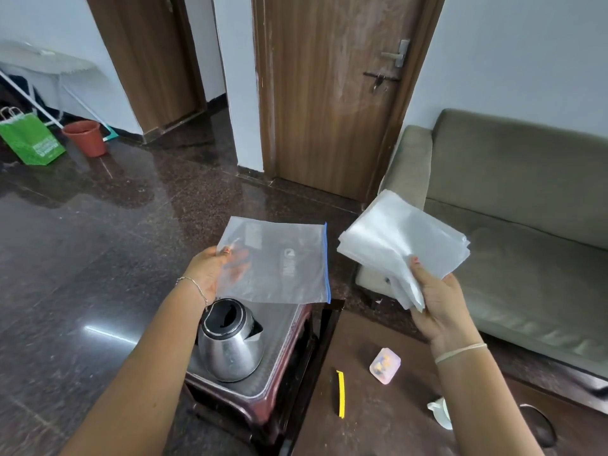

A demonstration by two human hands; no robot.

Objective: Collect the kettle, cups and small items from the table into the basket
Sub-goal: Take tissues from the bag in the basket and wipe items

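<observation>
Directly below the left hand [205,269], pinched on a zip bag [279,261], the kettle [230,347] stands upright on the bench [283,360]; the right hand [437,307], farther off, is clamped on stacked bags [401,238].

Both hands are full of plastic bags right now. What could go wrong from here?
1. The left hand pinches the zip bag by one edge; it could slip onto the kettle.
2. The right hand grips the bag stack at one corner; sheets may slide out.
3. No basket is visible.
</observation>
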